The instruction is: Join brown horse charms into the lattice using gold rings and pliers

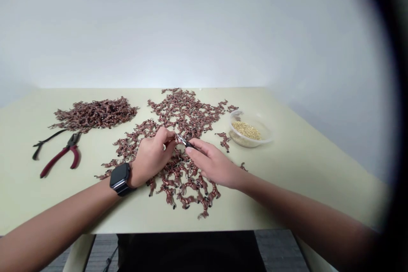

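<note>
Left hand (151, 157) and right hand (213, 165), fingers (168, 135) clenched on small metal tool (183, 140), held just above scattered toy horses (178, 189) on table (287, 178); pliers (60, 155) lie well left

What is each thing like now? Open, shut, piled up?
Red-handled pliers, open.
Clear plastic bowl, uncovered, holding yellow grains.
Brown toy horses, heaped at left, spread in the middle.
Wristwatch, worn, screen dark.
Left hand, pinching a small metal tool.
Right hand, fingertips at its dark end.
</note>
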A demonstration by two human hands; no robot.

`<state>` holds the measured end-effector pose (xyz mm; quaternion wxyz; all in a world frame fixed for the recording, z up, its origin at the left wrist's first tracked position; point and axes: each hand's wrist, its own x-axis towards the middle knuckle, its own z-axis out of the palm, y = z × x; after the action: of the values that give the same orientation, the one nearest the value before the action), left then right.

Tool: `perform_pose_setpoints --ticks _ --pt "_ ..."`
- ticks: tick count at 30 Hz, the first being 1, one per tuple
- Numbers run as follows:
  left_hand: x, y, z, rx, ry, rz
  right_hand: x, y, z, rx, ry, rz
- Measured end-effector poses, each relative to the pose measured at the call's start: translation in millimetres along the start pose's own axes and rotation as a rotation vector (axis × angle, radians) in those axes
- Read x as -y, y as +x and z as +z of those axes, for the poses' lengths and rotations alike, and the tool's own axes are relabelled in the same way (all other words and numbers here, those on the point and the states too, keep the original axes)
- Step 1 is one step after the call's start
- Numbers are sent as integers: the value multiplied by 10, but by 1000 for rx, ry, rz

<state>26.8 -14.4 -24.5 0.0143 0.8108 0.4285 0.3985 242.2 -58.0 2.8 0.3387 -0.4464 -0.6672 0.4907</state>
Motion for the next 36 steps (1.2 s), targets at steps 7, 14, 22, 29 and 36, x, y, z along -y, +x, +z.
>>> perform_pose_setpoints --ticks 7,14,22,29,36 --pt "-43 4 -20 58 -117 -156 -12 5 15 -18 -32 25" --pt "-22 5 -20 76 -197 -173 -44 13 19 -7 -26 11" --pt "-54 11 -75 83 -432 -141 -79 34 -88 -38 -198 -115" --pt "-200 19 -102 200 -776 -284 -113 85 -178 -150 -409 -267" --pt "-243 120 -133 291 -1046 -456 -134 108 -251 -164 -487 -312"
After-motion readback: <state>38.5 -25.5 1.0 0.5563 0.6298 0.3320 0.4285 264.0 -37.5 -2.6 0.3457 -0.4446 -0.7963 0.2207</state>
